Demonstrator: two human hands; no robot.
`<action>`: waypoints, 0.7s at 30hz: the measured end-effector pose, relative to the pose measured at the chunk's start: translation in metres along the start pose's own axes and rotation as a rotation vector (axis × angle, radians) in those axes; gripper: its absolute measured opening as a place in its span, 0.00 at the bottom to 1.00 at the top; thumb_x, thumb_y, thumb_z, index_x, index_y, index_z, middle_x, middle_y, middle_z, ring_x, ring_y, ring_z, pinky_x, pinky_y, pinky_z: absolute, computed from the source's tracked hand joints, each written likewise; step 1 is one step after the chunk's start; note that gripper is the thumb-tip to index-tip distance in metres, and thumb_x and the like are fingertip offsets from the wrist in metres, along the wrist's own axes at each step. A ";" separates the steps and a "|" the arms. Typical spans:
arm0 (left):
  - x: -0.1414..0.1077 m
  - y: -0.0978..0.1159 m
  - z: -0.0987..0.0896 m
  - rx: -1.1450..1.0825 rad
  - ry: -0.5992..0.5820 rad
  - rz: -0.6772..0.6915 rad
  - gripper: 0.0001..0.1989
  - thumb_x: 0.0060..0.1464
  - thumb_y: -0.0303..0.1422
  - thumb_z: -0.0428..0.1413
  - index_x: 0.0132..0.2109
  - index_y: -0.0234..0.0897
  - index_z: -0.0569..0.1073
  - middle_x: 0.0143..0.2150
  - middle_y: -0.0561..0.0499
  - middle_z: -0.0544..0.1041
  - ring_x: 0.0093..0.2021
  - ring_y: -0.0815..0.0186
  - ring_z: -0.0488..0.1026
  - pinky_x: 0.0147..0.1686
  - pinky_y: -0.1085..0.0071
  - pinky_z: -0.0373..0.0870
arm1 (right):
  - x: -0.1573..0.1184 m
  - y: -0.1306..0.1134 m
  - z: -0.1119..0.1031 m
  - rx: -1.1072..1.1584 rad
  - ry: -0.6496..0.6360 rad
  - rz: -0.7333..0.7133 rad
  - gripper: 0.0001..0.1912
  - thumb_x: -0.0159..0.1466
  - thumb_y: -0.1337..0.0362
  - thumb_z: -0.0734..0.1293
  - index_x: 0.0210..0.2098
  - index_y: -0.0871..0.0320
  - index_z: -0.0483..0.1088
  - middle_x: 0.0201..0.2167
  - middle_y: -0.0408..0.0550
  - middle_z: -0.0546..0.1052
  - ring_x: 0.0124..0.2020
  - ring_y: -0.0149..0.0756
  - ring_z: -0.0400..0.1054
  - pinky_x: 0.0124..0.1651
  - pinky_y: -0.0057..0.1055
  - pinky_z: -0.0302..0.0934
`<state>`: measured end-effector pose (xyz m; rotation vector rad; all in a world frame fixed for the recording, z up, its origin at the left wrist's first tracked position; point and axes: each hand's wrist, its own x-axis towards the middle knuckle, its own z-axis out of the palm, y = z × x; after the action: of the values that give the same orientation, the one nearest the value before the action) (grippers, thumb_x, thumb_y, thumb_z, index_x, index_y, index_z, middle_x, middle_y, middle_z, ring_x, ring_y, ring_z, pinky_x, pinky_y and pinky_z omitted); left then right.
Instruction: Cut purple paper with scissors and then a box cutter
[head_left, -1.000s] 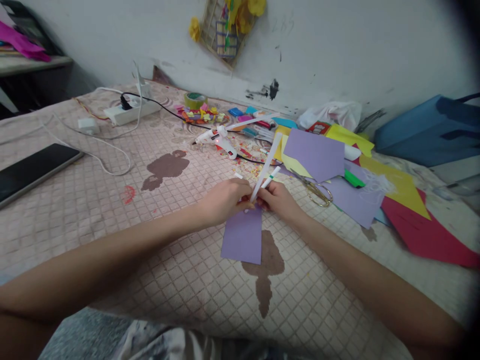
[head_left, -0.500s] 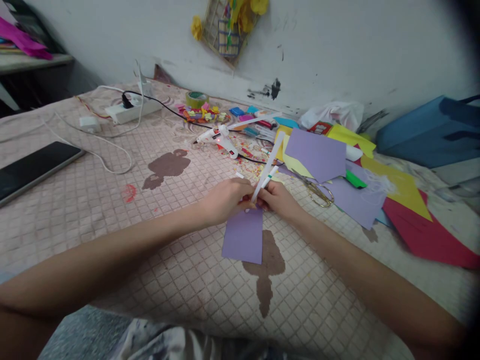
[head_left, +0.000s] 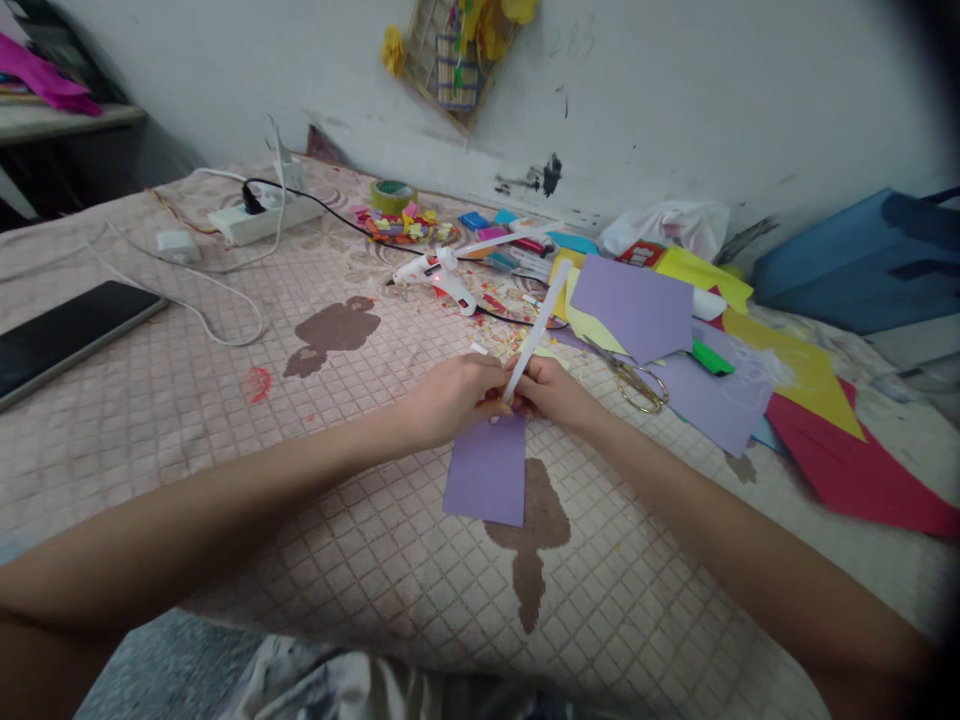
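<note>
Cloth [head_left: 405, 540] spreads between the phone [head_left: 75, 335] and left hand [head_left: 457, 395], and from the purple paper [head_left: 487, 475] to the table's [head_left: 360, 590] near edge. Forearms slant inward; the hands meet at the paper's far end, left grip closed on the white strip [head_left: 536, 335], right hand [head_left: 551, 390] curled beside it, its hold unclear.

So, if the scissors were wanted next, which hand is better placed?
Right, I'd judge: the scissors lie near the right hand, on its own side, while the left hand is farther away, past the white strip. Both hands look busy, though, so the right may need freeing first.
</note>
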<state>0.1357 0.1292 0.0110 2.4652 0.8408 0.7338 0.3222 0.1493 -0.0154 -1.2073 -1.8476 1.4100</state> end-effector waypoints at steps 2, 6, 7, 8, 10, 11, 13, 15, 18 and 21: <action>0.000 -0.001 0.000 -0.009 -0.002 0.012 0.02 0.52 0.24 0.59 0.34 0.33 0.76 0.33 0.49 0.76 0.35 0.66 0.71 0.37 0.71 0.67 | 0.002 0.001 -0.001 -0.003 -0.036 0.005 0.13 0.62 0.54 0.62 0.33 0.59 0.65 0.18 0.38 0.67 0.15 0.23 0.58 0.17 0.21 0.50; 0.000 0.000 0.000 0.013 -0.007 0.002 0.01 0.52 0.25 0.59 0.34 0.33 0.77 0.32 0.50 0.76 0.34 0.67 0.71 0.36 0.72 0.68 | 0.007 -0.001 -0.004 -0.024 -0.089 0.020 0.15 0.62 0.53 0.62 0.30 0.60 0.66 0.16 0.38 0.66 0.14 0.23 0.56 0.17 0.20 0.48; 0.000 0.001 0.000 0.018 -0.008 -0.002 0.01 0.52 0.25 0.59 0.34 0.33 0.77 0.33 0.50 0.76 0.35 0.67 0.71 0.36 0.72 0.68 | 0.008 -0.002 -0.004 -0.030 -0.104 0.024 0.15 0.62 0.53 0.62 0.29 0.60 0.66 0.16 0.38 0.66 0.14 0.23 0.56 0.16 0.20 0.47; 0.000 0.001 -0.001 0.019 -0.008 -0.003 0.01 0.52 0.25 0.59 0.34 0.33 0.77 0.33 0.50 0.76 0.34 0.67 0.72 0.36 0.72 0.68 | 0.009 -0.004 -0.005 -0.034 -0.122 0.026 0.15 0.61 0.53 0.62 0.28 0.60 0.66 0.15 0.38 0.66 0.14 0.22 0.55 0.16 0.20 0.47; 0.000 0.002 -0.001 0.016 -0.005 0.001 0.01 0.51 0.25 0.60 0.34 0.34 0.77 0.33 0.50 0.76 0.34 0.67 0.72 0.36 0.72 0.68 | 0.012 -0.008 -0.005 -0.039 -0.166 0.025 0.15 0.60 0.54 0.64 0.26 0.61 0.66 0.15 0.38 0.66 0.14 0.22 0.55 0.16 0.20 0.47; 0.000 0.001 -0.001 0.012 -0.003 0.003 0.02 0.51 0.25 0.60 0.34 0.34 0.77 0.33 0.50 0.76 0.35 0.67 0.72 0.36 0.72 0.68 | 0.014 -0.011 -0.006 -0.039 -0.191 0.022 0.15 0.59 0.55 0.64 0.26 0.61 0.66 0.16 0.38 0.66 0.14 0.22 0.55 0.16 0.20 0.47; 0.000 0.001 -0.001 0.005 0.003 0.001 0.02 0.51 0.25 0.60 0.34 0.34 0.77 0.34 0.49 0.76 0.35 0.66 0.72 0.37 0.72 0.68 | 0.019 -0.014 -0.007 -0.037 -0.245 0.019 0.14 0.58 0.56 0.65 0.25 0.61 0.66 0.16 0.38 0.67 0.14 0.22 0.55 0.16 0.20 0.48; 0.000 0.000 -0.001 -0.002 0.004 -0.005 0.03 0.51 0.25 0.60 0.35 0.34 0.77 0.34 0.50 0.76 0.35 0.67 0.72 0.37 0.72 0.68 | 0.024 -0.015 -0.009 -0.035 -0.299 0.026 0.12 0.57 0.58 0.66 0.25 0.61 0.67 0.17 0.38 0.68 0.15 0.22 0.55 0.16 0.20 0.48; 0.000 0.000 -0.001 -0.011 0.004 -0.010 0.02 0.51 0.25 0.60 0.35 0.34 0.77 0.33 0.50 0.76 0.32 0.69 0.70 0.34 0.74 0.67 | 0.030 -0.014 -0.012 -0.031 -0.359 0.044 0.09 0.57 0.61 0.67 0.25 0.61 0.68 0.16 0.38 0.68 0.14 0.21 0.54 0.16 0.19 0.48; 0.000 0.001 -0.002 -0.013 0.000 -0.010 0.02 0.51 0.25 0.60 0.35 0.34 0.76 0.32 0.51 0.75 0.30 0.69 0.69 0.33 0.74 0.66 | 0.033 -0.012 -0.014 -0.023 -0.380 0.055 0.08 0.57 0.62 0.67 0.26 0.61 0.69 0.16 0.37 0.67 0.14 0.21 0.53 0.16 0.19 0.47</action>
<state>0.1345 0.1289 0.0130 2.4472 0.8454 0.7333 0.3144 0.1842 -0.0036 -1.0625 -2.0965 1.7499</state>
